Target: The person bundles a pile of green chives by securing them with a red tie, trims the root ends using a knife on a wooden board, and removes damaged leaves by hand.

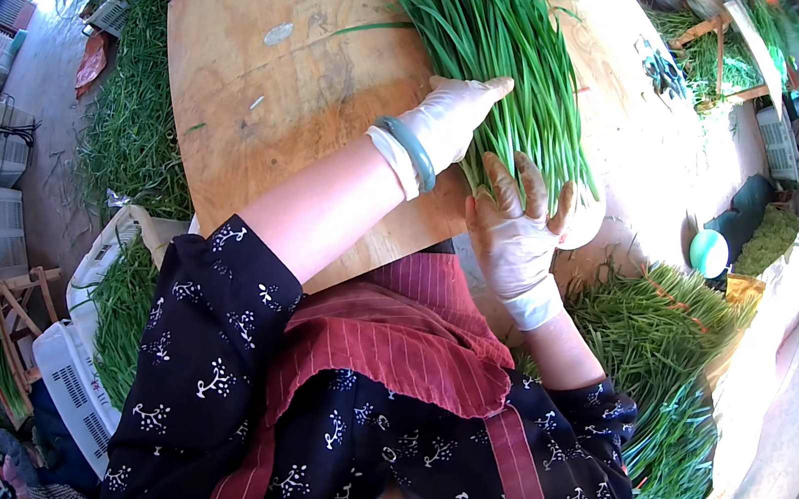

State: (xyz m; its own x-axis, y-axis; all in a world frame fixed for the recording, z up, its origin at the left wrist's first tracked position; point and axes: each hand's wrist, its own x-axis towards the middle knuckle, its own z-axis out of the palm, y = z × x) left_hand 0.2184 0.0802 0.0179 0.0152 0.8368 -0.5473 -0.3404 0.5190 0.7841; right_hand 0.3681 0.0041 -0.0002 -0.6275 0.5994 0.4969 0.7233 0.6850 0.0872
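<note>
Seemingly to keep the bunch of green stalks (506, 52) gathered, the splayed right hand (515, 240) meets their pale ends (508, 141), while at its eleven o'clock the left hand (452, 120), its closure unclear, braces the flank, leaves running beyond toward eleven across the wooden board (265, 121).

Grn bundle (496, 50) w/ far end off-pic

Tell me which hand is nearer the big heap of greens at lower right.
Right. The right hand, at the lower end of the leafy bundle, is up and left of the heap; the left hand, by the bundle's left edge, is farther up and left.
</note>
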